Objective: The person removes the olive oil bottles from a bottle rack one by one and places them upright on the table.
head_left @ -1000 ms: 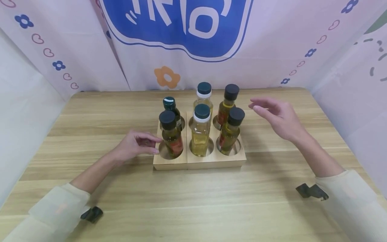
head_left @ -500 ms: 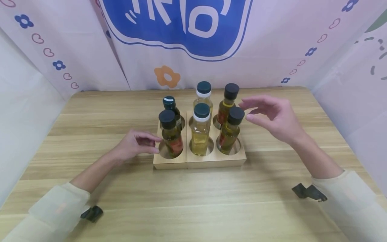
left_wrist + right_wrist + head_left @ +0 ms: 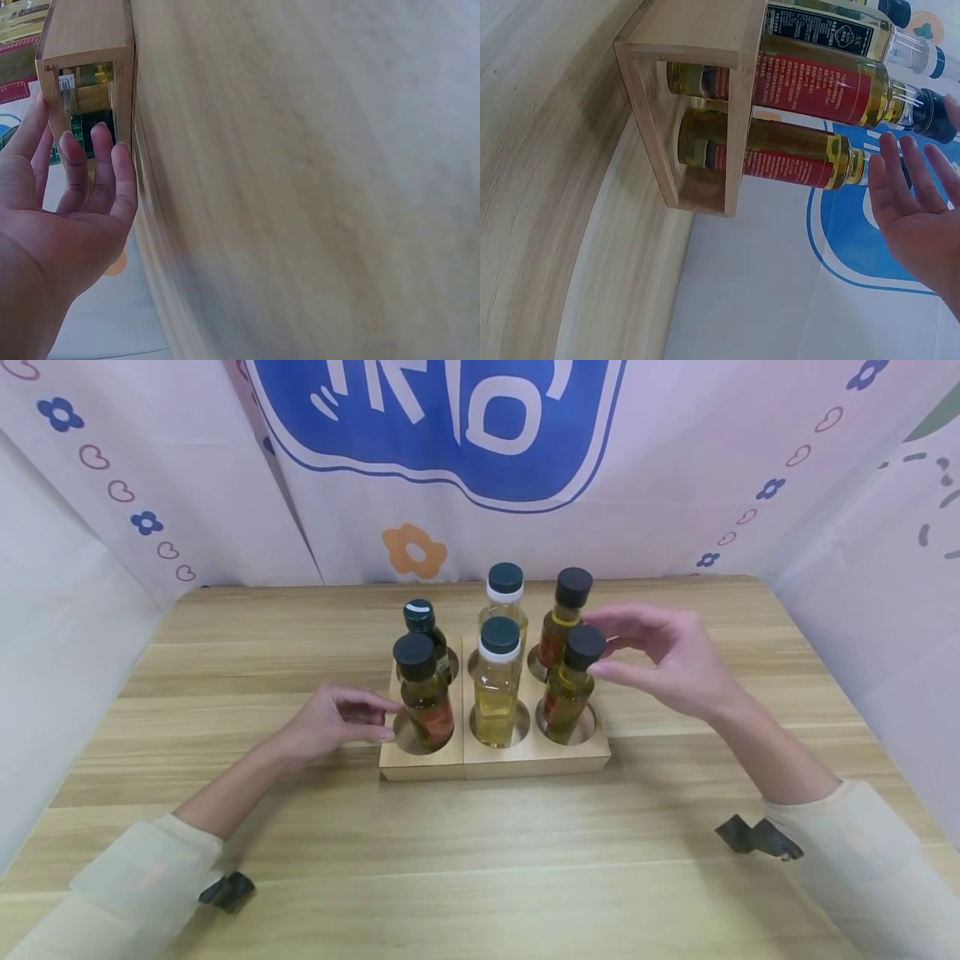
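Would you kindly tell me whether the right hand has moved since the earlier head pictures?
Yes, the right hand has moved left, closer to the front-right bottle, judged against the wooden rack, which looks unmoved in the head view.

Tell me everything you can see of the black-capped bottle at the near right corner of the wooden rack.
The black-capped, glass-looking bottle holds olive-gold liquid and bears a red label with pale print. Its cap is on. It stands upright in a round hole of the pale wooden rack, its base visible through the open side. The person's right hand curves beside the cap, thumb and fingers apart; contact is unclear.
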Available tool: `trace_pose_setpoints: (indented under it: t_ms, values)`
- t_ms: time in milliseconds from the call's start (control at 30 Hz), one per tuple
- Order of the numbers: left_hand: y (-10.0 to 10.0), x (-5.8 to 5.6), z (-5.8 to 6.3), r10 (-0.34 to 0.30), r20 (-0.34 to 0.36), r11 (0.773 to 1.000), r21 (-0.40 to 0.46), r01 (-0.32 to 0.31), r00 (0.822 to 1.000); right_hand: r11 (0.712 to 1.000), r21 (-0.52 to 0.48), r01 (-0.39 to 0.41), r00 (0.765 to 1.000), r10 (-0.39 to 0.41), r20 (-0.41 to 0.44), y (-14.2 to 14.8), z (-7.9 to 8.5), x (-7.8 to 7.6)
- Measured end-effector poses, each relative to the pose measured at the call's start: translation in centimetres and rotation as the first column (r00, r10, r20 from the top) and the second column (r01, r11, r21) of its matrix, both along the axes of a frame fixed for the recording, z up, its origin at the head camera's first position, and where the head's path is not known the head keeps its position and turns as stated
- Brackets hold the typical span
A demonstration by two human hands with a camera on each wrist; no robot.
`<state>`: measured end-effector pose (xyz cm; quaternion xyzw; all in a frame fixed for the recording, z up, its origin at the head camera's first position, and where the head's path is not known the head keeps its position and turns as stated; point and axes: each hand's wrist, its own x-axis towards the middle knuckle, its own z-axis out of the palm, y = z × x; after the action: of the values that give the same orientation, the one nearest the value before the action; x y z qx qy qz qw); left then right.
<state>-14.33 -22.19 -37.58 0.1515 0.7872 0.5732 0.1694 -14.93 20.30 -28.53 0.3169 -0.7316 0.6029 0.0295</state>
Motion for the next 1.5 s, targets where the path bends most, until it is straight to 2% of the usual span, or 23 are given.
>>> trace_pose_setpoints:
  t_ms: [400,633,933,1267,1500]
  values:
    - [-0.16,-0.43,0.17,-0.030,-0.018,1.000,-0.007,0.030,0.999,0.991,0.115,0.061,0.998,-0.059,-0.013,-0.66,0.31,-0.05]
    - [-0.19,-0.54,0.43,-0.025,0.004,0.999,-0.037,0.026,1.000,0.995,0.082,0.052,0.999,-0.052,-0.003,-0.89,0.31,-0.11]
    - [-0.19,-0.73,0.37,-0.025,0.017,0.999,-0.032,0.026,1.000,0.999,0.005,0.052,0.997,-0.052,-0.061,-0.96,0.27,-0.17]
    - [-0.14,-0.76,0.24,-0.029,0.026,0.999,-0.023,0.029,0.999,0.990,0.064,0.129,0.988,-0.123,-0.092,-0.99,0.38,0.26]
    - [-0.19,-0.80,0.25,-0.034,0.028,0.999,-0.027,0.035,0.999,0.991,0.036,0.130,0.990,-0.127,-0.062,-1.01,0.49,0.24]
